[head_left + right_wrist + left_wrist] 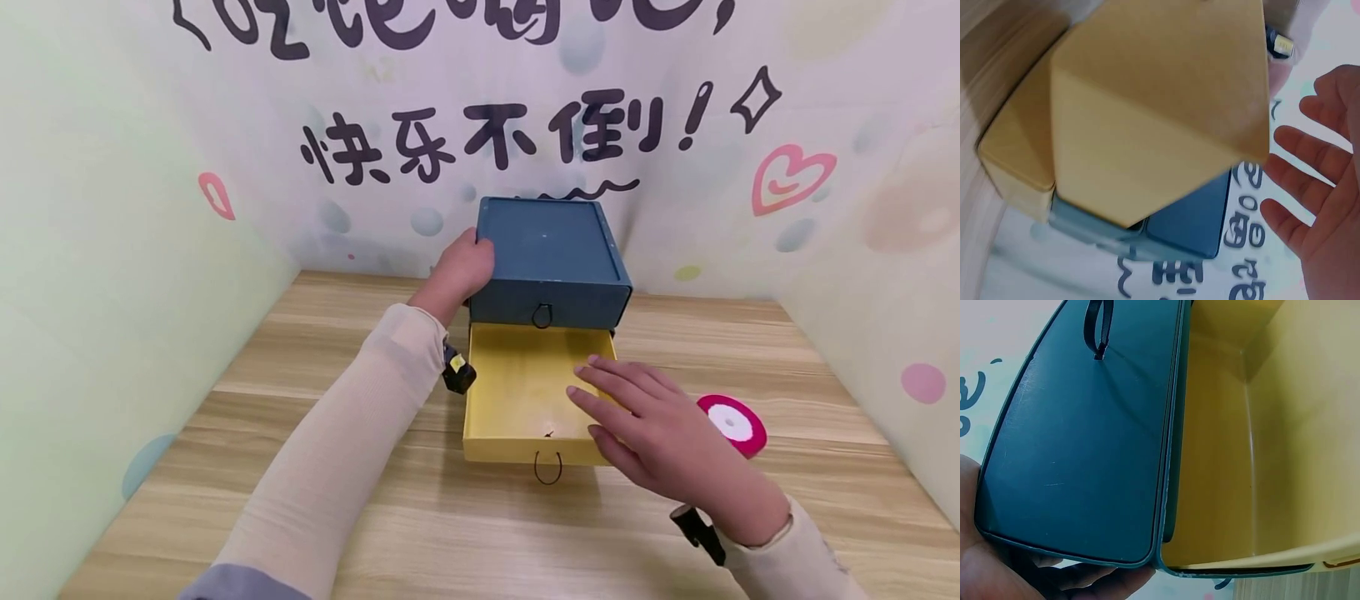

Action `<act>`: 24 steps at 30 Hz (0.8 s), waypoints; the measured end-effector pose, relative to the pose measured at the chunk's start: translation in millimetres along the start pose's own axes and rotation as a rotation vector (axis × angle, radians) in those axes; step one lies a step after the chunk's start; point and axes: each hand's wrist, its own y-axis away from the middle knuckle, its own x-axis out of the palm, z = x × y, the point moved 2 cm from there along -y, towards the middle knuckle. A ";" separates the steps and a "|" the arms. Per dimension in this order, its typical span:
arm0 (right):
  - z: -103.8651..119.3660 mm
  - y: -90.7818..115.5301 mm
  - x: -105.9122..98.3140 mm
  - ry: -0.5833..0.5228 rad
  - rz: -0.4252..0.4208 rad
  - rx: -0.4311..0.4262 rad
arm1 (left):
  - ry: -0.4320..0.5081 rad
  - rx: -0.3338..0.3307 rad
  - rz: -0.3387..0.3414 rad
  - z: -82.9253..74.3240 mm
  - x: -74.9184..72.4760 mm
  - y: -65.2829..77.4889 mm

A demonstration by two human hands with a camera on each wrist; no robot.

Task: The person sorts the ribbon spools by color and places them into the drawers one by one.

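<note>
A blue drawer box point(551, 242) stands against the back wall, a black loop on its upper front. Below that front, a yellow drawer point(480, 400) is pulled far out, its inside bare and a thin black loop hanging from it. My left hand point(465, 265) grips the box's left side; the left wrist view shows its fingers point(1100, 580) bent around the edge. Over the drawer's right side hovers my right hand point(656, 421), fingers spread and holding nothing. In the right wrist view, a second yellow drawer front point(1019, 147) sits below the pulled-out drawer, close to the tabletop.
A pink-red ribbon roll point(757, 435) with a white centre lies on the wooden table point(360, 500), right of the drawer and partly behind my right hand. Printed cloth walls point(420, 225) enclose the table at the back and both sides.
</note>
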 end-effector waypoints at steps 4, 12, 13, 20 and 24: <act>-9.8 5.5 -3.5 0.012 -0.104 -0.019 | -0.003 0.002 -0.001 -0.4 0.6 -0.1; -35.6 20.9 -10.2 0.028 -0.220 0.028 | -0.009 -0.002 0.001 -0.5 0.5 -0.3; -39.0 23.5 -10.3 0.030 -0.220 0.039 | -0.002 -0.002 0.001 -0.4 1.0 -0.5; -64.7 40.9 -6.2 0.058 -0.170 0.123 | -0.005 -0.008 -0.003 1.1 0.5 -1.2; -78.3 49.5 -1.7 0.067 -0.135 0.179 | -0.013 -0.007 0.003 1.0 -0.6 -2.0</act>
